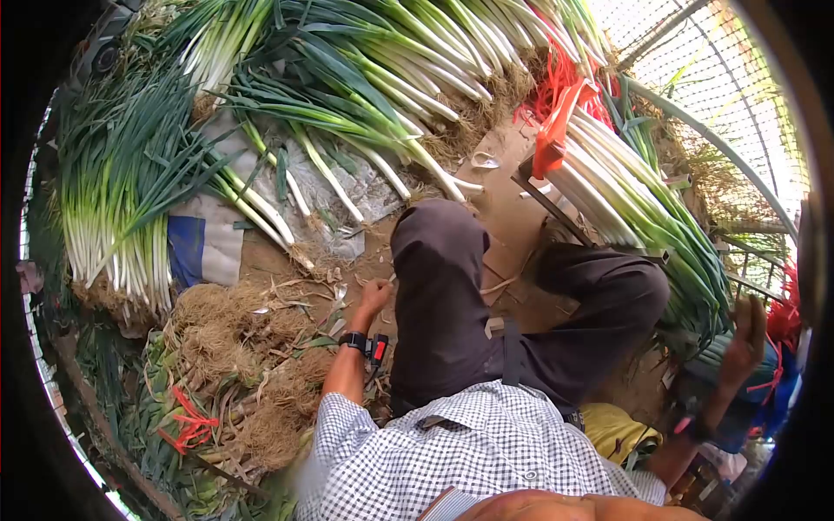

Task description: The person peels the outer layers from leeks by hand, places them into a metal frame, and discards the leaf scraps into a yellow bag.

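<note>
Person sat on ground, knees up, dark trousers, checked shirt. Left hand [375, 295] reached down beside left knee toward cut roots and peelings [252, 347]; fingers curled narrow, whether holding anything could not be told. Black watch [354, 340] on that wrist. Right hand [745, 334] out at far right, wrapped around dark green leek tops [695, 286] of stacked bundle. More leeks [365, 78] piled ahead, orange ties [556, 113] near right bundle.
</note>
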Action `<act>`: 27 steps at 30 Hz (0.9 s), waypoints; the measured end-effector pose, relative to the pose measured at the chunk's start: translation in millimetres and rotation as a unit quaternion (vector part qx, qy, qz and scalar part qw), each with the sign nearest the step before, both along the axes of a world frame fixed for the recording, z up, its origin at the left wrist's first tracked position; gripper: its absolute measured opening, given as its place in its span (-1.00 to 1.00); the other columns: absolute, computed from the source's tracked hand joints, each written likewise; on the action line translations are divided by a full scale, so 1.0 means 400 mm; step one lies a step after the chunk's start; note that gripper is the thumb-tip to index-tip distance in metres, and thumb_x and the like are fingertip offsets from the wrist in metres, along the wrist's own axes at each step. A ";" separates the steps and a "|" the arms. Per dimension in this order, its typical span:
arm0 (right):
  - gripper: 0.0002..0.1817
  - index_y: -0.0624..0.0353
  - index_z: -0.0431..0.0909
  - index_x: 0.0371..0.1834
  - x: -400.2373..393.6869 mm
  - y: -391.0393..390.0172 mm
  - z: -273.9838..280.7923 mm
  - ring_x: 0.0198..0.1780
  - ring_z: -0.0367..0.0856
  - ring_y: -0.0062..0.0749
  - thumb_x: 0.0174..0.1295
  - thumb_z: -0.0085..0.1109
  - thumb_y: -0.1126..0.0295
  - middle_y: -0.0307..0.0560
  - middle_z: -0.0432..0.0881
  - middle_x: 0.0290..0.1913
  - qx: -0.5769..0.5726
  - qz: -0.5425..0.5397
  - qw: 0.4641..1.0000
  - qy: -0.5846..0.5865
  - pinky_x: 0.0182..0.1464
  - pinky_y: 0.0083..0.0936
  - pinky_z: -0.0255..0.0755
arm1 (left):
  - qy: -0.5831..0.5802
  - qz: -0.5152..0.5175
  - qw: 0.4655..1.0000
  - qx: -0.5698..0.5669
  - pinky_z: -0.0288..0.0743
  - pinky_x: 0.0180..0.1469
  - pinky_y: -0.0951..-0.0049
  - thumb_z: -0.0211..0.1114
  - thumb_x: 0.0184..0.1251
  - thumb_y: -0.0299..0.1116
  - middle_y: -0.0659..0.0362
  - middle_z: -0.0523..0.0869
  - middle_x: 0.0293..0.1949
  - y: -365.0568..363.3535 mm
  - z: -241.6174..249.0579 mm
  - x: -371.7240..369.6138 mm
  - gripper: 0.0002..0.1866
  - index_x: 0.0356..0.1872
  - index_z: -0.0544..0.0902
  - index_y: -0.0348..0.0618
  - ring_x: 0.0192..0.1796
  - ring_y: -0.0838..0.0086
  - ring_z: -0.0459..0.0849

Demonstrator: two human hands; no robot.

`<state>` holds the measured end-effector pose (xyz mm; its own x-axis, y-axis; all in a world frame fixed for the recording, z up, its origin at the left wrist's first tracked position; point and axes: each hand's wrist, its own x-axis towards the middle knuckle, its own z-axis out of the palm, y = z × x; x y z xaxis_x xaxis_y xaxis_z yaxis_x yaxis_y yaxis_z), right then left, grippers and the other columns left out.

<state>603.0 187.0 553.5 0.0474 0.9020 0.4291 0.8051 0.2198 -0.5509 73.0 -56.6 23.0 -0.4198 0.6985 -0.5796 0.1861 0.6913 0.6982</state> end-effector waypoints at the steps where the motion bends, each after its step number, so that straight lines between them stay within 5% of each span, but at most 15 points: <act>1: -0.70 0.38 0.56 0.13 -0.249 0.010 -0.006 -0.12 0.67 -0.44 0.39 0.15 0.49 -0.07 0.69 -0.04 -0.072 0.016 0.993 0.095 -0.02 -0.55 0.56 | 0.002 -0.010 1.000 0.011 0.57 -0.19 0.25 0.27 0.22 -0.26 0.02 0.75 -0.40 -0.004 0.004 0.008 -0.72 -0.25 0.71 -0.31 -0.27 0.18 0.75; 2: -0.70 0.34 0.58 0.09 -0.290 0.075 -0.056 -0.09 0.68 -0.39 0.30 0.20 0.52 0.00 0.70 -0.07 -0.078 0.208 0.971 -0.087 -0.03 -0.52 0.56 | -0.019 -0.007 1.000 0.019 0.57 -0.18 0.25 0.27 0.23 -0.26 0.02 0.75 -0.39 -0.024 0.026 0.021 -0.72 -0.24 0.71 -0.31 -0.26 0.17 0.75; 4: -0.70 0.27 0.60 0.03 -0.570 0.136 -0.143 -0.07 0.69 -0.12 0.21 0.25 0.53 0.12 0.68 -0.13 -0.183 0.422 0.880 -0.121 -0.02 -0.37 0.56 | -0.068 0.012 0.997 0.025 0.57 -0.16 0.24 0.27 0.23 -0.26 0.01 0.76 -0.39 -0.077 0.076 0.022 -0.72 -0.24 0.71 -0.31 -0.24 0.16 0.75; 5: -0.70 0.28 0.58 -0.01 -0.632 0.187 -0.265 -0.21 0.66 0.01 0.18 0.28 0.54 0.10 0.64 -0.26 -0.212 0.526 0.820 -0.083 -0.15 -0.31 0.55 | -0.085 0.026 0.996 0.025 0.57 -0.15 0.24 0.27 0.23 -0.26 0.01 0.76 -0.38 -0.112 0.106 0.015 -0.71 -0.23 0.71 -0.31 -0.24 0.15 0.75; 6: -0.70 0.26 0.58 -0.01 -0.693 0.221 -0.372 -0.25 0.64 0.06 0.22 0.29 0.40 0.13 0.63 -0.26 -0.262 0.520 0.787 -0.205 -0.20 -0.23 0.53 | -0.096 0.036 0.995 0.021 0.56 -0.14 0.24 0.27 0.23 -0.26 0.00 0.76 -0.38 -0.138 0.134 0.012 -0.71 -0.23 0.71 -0.31 -0.23 0.15 0.75; 9: -0.64 0.23 0.59 -0.10 -0.817 0.313 -0.733 -0.22 0.65 0.13 0.22 0.28 0.17 0.19 0.67 -0.29 -0.363 0.483 0.748 -0.275 -0.21 -0.13 0.52 | -0.106 0.068 0.992 0.007 0.56 -0.12 0.24 0.27 0.24 -0.25 -0.01 0.76 -0.36 -0.198 0.208 0.005 -0.71 -0.21 0.71 -0.31 -0.21 0.13 0.74; 11: -0.62 0.24 0.57 -0.12 -0.848 0.334 -0.997 -0.18 0.63 0.21 0.19 0.30 0.15 0.28 0.66 -0.28 -0.361 0.429 0.789 -0.252 -0.16 -0.04 0.50 | -0.105 0.088 0.991 0.003 0.56 -0.10 0.24 0.27 0.24 -0.25 -0.02 0.76 -0.35 -0.210 0.246 -0.002 -0.71 -0.21 0.71 -0.31 -0.19 0.12 0.74; 15: -0.51 0.26 0.57 0.00 -0.894 0.272 -1.286 -0.19 0.66 0.15 0.10 0.37 0.16 0.26 0.67 -0.27 -0.309 0.331 0.886 -0.103 -0.14 -0.11 0.53 | -0.094 0.126 0.988 -0.003 0.55 -0.06 0.23 0.27 0.25 -0.25 -0.03 0.76 -0.33 -0.214 0.300 -0.011 -0.70 -0.19 0.70 -0.31 -0.16 0.10 0.74; 16: -0.48 0.26 0.56 0.05 -0.906 0.258 -1.301 -0.20 0.67 0.11 0.09 0.38 0.16 0.24 0.67 -0.28 -0.286 0.309 0.905 -0.059 -0.15 -0.14 0.53 | -0.090 0.132 0.987 -0.004 0.55 -0.06 0.23 0.27 0.25 -0.25 -0.03 0.76 -0.33 -0.210 0.306 -0.017 -0.70 -0.18 0.70 -0.31 -0.15 0.09 0.74; 19: -0.54 0.26 0.56 0.05 -0.921 0.277 -1.257 -0.18 0.64 0.13 0.10 0.30 0.25 0.24 0.65 -0.22 -0.394 0.391 0.832 -0.007 -0.10 -0.17 0.52 | -0.075 0.136 0.988 0.006 0.55 -0.03 0.23 0.27 0.26 -0.25 -0.05 0.76 -0.31 -0.188 0.314 -0.040 -0.69 -0.17 0.70 -0.32 -0.13 0.07 0.73; 20: -0.49 0.22 0.52 0.19 -0.930 0.276 -1.182 -0.32 0.59 -0.22 0.16 0.25 0.28 0.04 0.63 -0.32 -0.482 0.377 0.791 0.023 -0.21 -0.36 0.47 | -0.066 0.132 0.989 0.012 0.55 -0.02 0.23 0.27 0.26 -0.25 -0.05 0.76 -0.31 -0.175 0.313 -0.054 -0.69 -0.17 0.70 -0.32 -0.12 0.07 0.73; 23: -0.51 0.18 0.52 0.23 -0.954 0.263 -0.896 -0.38 0.43 -0.58 0.23 0.21 0.27 -0.20 0.56 -0.36 -0.563 0.335 0.720 0.231 -0.30 -0.56 0.37 | -0.013 0.098 0.994 0.045 0.55 0.00 0.23 0.27 0.27 -0.25 -0.06 0.76 -0.29 -0.072 0.294 -0.138 -0.69 -0.15 0.70 -0.32 -0.10 0.05 0.73; 25: -0.55 0.18 0.51 0.27 -0.951 0.266 -0.764 -0.33 0.48 -0.62 0.30 0.15 0.34 -0.20 0.59 -0.28 -0.514 0.360 0.721 0.294 -0.29 -0.61 0.40 | 0.055 0.053 0.995 0.068 0.54 0.02 0.23 0.26 0.27 -0.25 -0.07 0.76 -0.28 0.044 0.278 -0.228 -0.68 -0.15 0.70 -0.32 -0.08 0.04 0.73; 27: -0.61 0.22 0.50 0.23 -0.959 0.258 -0.643 -0.27 0.52 -0.60 0.35 0.08 0.42 -0.14 0.61 -0.17 -0.442 0.428 0.722 0.316 -0.24 -0.62 0.43 | 0.143 -0.006 0.987 0.067 0.48 0.16 0.18 0.28 0.30 -0.24 -0.14 0.68 -0.01 0.168 0.324 -0.311 -0.57 0.12 0.58 -0.28 0.10 -0.02 0.63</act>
<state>219.3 290.2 296.4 -0.7557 0.6250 -0.1956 0.1097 -0.1736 -0.9787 -51.6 10.7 152.5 -0.5440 0.7672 -0.3398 0.3971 0.5921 0.7012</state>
